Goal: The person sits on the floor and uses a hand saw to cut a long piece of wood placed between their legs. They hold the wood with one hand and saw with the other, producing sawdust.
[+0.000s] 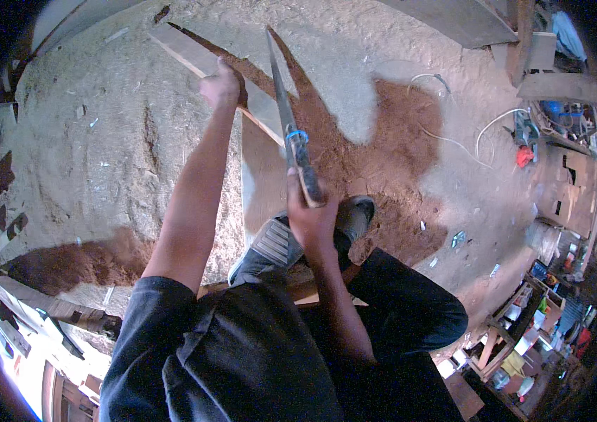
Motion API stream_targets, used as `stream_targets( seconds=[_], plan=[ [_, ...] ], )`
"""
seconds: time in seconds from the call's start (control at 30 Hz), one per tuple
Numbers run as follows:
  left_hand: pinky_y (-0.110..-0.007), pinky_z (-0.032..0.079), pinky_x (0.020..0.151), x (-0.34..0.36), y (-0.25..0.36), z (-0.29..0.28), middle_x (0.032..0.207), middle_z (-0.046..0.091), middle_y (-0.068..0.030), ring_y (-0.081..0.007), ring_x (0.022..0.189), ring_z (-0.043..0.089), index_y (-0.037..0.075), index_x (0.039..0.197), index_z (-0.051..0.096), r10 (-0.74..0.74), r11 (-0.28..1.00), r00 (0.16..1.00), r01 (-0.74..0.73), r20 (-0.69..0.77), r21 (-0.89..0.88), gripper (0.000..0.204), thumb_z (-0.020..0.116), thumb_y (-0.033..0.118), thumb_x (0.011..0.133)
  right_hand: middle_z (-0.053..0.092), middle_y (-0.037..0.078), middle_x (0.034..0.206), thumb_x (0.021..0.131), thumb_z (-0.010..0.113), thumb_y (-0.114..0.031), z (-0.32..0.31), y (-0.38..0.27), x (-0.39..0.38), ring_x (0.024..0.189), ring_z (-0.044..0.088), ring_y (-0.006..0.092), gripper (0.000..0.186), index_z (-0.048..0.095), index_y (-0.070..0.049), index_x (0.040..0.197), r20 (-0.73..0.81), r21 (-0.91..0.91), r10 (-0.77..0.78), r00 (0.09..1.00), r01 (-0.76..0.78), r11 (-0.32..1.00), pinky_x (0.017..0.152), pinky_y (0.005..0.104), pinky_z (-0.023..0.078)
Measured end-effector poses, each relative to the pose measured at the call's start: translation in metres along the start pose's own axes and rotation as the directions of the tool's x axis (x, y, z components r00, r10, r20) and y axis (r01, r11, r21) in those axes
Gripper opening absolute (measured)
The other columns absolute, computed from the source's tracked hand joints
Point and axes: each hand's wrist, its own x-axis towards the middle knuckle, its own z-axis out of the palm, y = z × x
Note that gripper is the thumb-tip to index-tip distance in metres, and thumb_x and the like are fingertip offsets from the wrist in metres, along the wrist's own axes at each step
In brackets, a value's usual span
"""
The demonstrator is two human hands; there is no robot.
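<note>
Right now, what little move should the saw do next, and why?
Maybe settle the saw lightly on the board before any push. The right hand grips it, and its blade shows by the board's near end, but I can't tell if they touch. The left hand holds the board, away from the blade.

A: How is the long, tapered grey saw blade (pixel 280 88) finished?
B: Smooth metal is seen, with a dull sheen. On the dark, pale-edged handle (pixel 302 169), the material cannot be told.
A: And the long, pale, straight-edged plank (pixel 264 112)?
B: Matt wood is shown, flat-faced.
A: What of the grey-brown earthen floor (pixel 112 151)?
B: A rough, grainy, matt surface is presented.
A: The dark short-sleeved shirt (pixel 249 352) and black trousers (pixel 407 302)?
B: Both are made of soft matt cloth; creases are shown in the shirt.
</note>
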Motion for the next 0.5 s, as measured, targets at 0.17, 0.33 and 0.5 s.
stream_targets(
  seconds=[0.17, 0.33, 0.5],
  plan=[
    [-0.046, 0.05, 0.085, 0.018, -0.006, 0.002, 0.1, 0.063, -0.0307, -0.0412, 0.096, 0.063, -0.015, 0.097, 0.062, -0.021, 0.994, 0.995, 0.031, -0.098, 0.104, 0.075, 0.06, 0.058, 0.078, 0.062, 0.001, 0.073, 0.089, 0.062, -0.011, -0.018, 0.003, -0.033, 0.067, 0.056, 0.0061, 0.015, 0.064, 0.003, 0.084, -0.001, 0.245, 0.062, 0.998, -0.06, 0.968, 0.058, 0.0244, 0.043],
    [-0.045, 0.05, 0.084, -0.005, -0.001, 0.0, 0.099, 0.063, -0.0301, -0.0404, 0.096, 0.063, -0.014, 0.096, 0.062, -0.036, 0.997, 0.999, 0.035, 0.01, 0.067, 0.075, 0.06, 0.059, 0.078, 0.061, 0.0, 0.072, 0.088, 0.063, -0.009, -0.046, -0.001, -0.059, 0.067, 0.055, 0.0063, 0.013, 0.065, 0.003, 0.086, 0.028, 0.146, 0.12, 0.992, -0.123, 0.982, 0.059, 0.0228, 0.043],
    [-0.045, 0.051, 0.082, 0.002, 0.007, 0.0, 0.096, 0.064, -0.0302, -0.0408, 0.093, 0.064, -0.014, 0.093, 0.063, -0.028, 0.998, 1.0, 0.028, 0.005, 0.05, 0.072, 0.061, 0.057, 0.078, 0.061, 0.001, 0.069, 0.088, 0.065, -0.015, -0.001, 0.022, 0.013, 0.066, 0.055, 0.0061, 0.017, 0.065, 0.002, 0.084, -0.103, 0.125, -0.125, 0.987, 0.137, 0.983, 0.057, 0.024, 0.043]
  ],
)
